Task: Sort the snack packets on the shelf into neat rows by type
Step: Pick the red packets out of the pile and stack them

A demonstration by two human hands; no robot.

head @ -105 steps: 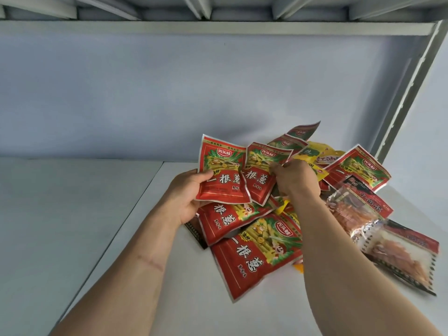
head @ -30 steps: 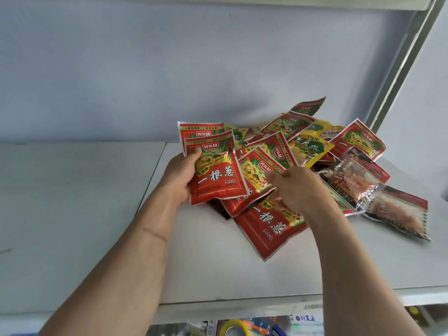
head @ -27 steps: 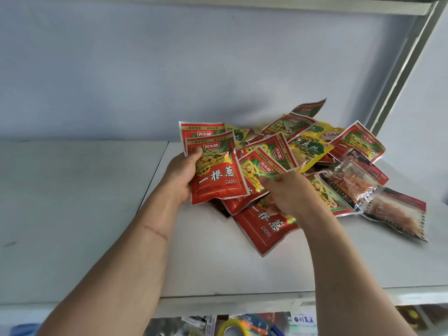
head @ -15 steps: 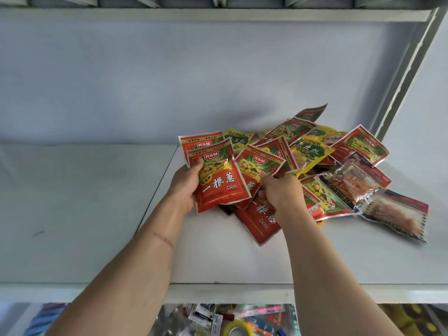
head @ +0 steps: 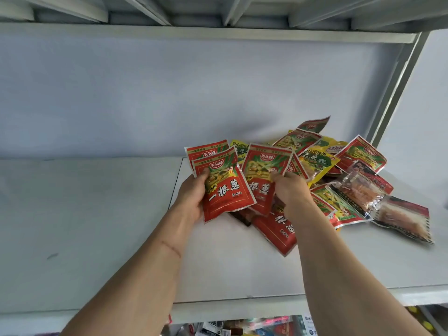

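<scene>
A loose pile of snack packets (head: 322, 170) lies on the right half of the grey shelf (head: 97, 214). My left hand (head: 194, 192) grips a small stack of red packets (head: 223, 187) with white characters, thumb on the front one. My right hand (head: 288, 187) pinches another red packet (head: 264, 170) of the same kind and holds it just right of that stack. More red packets (head: 278, 229) lie under my right wrist. Yellow packets (head: 315, 163) sit in the pile's middle. Clear packets with orange contents (head: 402, 214) lie at the right.
The shelf's back wall (head: 169, 93) rises close behind the pile. A metal upright (head: 397, 78) stands at the right rear corner. The shelf above (head: 218, 32) hangs overhead. A seam (head: 177, 180) splits the shelf boards left of the pile. Goods show on the lower shelf (head: 242, 328).
My right hand has pulled a red packet up out of the pile and brought it beside the stack in my left hand. The view has tilted up a little.
</scene>
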